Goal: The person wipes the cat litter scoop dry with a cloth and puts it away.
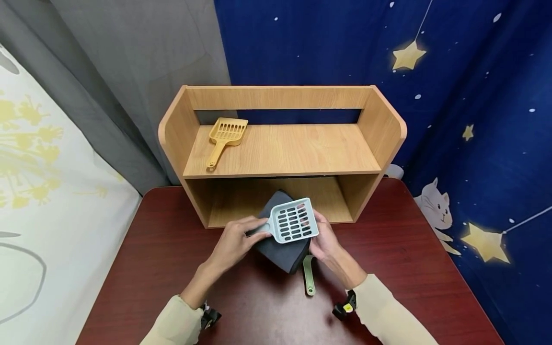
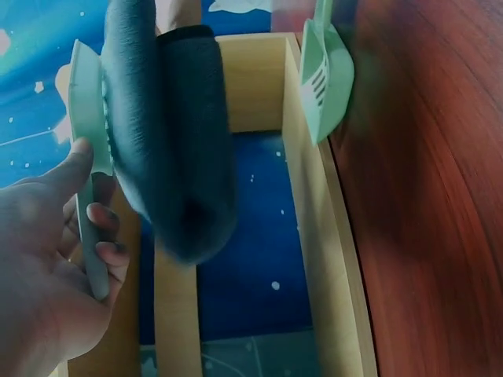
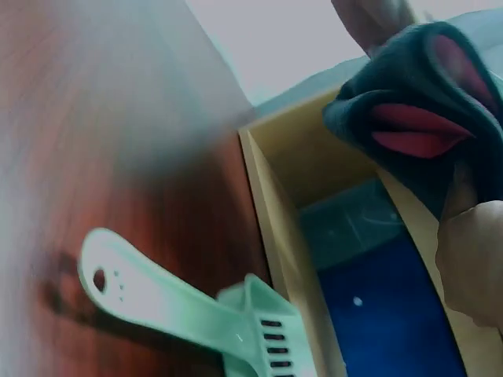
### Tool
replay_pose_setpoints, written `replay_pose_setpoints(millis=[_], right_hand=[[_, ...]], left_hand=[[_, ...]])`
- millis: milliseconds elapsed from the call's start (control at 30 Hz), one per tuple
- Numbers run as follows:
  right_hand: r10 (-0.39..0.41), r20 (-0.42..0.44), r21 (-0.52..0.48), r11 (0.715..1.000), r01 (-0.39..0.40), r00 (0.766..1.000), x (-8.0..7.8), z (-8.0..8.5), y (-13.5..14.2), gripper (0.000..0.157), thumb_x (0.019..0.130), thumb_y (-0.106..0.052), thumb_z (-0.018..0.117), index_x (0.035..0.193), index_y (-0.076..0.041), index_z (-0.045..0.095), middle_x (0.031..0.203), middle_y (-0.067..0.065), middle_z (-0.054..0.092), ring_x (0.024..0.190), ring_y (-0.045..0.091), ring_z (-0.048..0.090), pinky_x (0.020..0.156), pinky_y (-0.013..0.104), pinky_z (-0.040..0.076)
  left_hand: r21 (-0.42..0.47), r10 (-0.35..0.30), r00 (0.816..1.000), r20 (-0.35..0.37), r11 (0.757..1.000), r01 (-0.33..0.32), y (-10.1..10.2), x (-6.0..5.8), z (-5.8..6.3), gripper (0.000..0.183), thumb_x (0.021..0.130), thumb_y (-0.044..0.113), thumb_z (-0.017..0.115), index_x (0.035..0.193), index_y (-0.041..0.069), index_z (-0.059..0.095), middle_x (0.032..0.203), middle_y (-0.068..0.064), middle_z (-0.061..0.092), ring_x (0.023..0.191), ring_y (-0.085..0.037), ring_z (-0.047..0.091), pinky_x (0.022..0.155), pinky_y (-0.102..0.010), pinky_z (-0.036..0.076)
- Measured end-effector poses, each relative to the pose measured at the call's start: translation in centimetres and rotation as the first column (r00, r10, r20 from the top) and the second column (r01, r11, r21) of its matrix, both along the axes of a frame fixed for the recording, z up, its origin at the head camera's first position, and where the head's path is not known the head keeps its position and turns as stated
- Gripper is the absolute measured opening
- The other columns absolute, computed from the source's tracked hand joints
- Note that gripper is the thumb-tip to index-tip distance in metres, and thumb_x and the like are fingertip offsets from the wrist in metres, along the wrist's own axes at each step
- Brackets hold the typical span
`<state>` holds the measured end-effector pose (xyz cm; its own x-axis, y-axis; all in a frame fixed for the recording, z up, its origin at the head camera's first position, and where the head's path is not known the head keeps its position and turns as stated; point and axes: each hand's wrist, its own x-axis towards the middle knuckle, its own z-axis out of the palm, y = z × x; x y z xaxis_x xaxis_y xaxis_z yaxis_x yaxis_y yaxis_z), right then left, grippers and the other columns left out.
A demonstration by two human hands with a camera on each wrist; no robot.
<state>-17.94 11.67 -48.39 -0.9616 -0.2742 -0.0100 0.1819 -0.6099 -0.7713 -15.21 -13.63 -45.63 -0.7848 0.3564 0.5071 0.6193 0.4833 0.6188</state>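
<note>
My left hand (image 1: 235, 239) pinches the handle of a pale blue-grey slotted litter scoop (image 1: 295, 221), its slotted face turned up to the head camera. Behind the scoop is a folded dark grey cloth (image 1: 280, 254), gripped by my right hand (image 1: 325, 242). In the right wrist view, pink lining shows inside the folds of the cloth (image 3: 393, 94), with my right thumb against its side. A green litter scoop (image 1: 308, 275) lies on the table below the cloth. The cloth covers its slotted end in the head view.
A two-tier wooden shelf (image 1: 280, 148) stands at the back of the dark red table (image 1: 172, 268). On its upper board, at the left, lies a yellow litter scoop (image 1: 217, 151). Behind hang grey and starry blue curtains (image 1: 302, 43).
</note>
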Motion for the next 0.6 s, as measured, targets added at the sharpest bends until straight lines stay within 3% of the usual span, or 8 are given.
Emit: replay_pose_setpoints(millis=[167,367,600], right_hand=[[0.071,-0.058,-0.054,0.996,-0.074,0.996,-0.5,1.0,2.6,0.046,0.104,0.012,0.039,0.122,-0.015,0.071,0.117,0.005,0.073,0.102,0.016,0.073,0.085,0.030,0.061],[0.087,-0.073,-0.095,0.991,-0.094,0.993,-0.7,3.5,6.1,0.039,0.107,0.009,0.043,0.127,-0.010,0.070,0.116,0.006,0.071,0.098,0.019,0.074,0.081,0.031,0.061],[0.041,-0.134,0.051,0.998,-0.035,0.990,-0.7,4.7,8.1,0.038,0.107,0.009,0.046,0.128,-0.012,0.070,0.116,0.004,0.070,0.098,0.017,0.073,0.080,0.030,0.061]], left_hand=[[-0.023,0.019,1.000,0.000,1.000,-0.018,-1.1,0.2,-0.2,0.039,0.086,0.010,0.087,0.122,-0.001,0.078,0.106,-0.007,0.080,0.096,-0.018,0.076,0.083,-0.038,0.061],[-0.060,0.054,0.998,-0.020,0.997,-0.055,-2.1,0.3,-0.8,0.038,0.085,0.010,0.088,0.121,0.000,0.079,0.099,-0.006,0.079,0.085,-0.014,0.072,0.073,-0.040,0.061],[-0.108,0.081,0.996,-0.022,0.991,-0.083,-2.2,0.3,-0.9,0.038,0.084,0.010,0.089,0.119,0.001,0.080,0.094,-0.004,0.077,0.078,-0.012,0.067,0.068,-0.034,0.057]])
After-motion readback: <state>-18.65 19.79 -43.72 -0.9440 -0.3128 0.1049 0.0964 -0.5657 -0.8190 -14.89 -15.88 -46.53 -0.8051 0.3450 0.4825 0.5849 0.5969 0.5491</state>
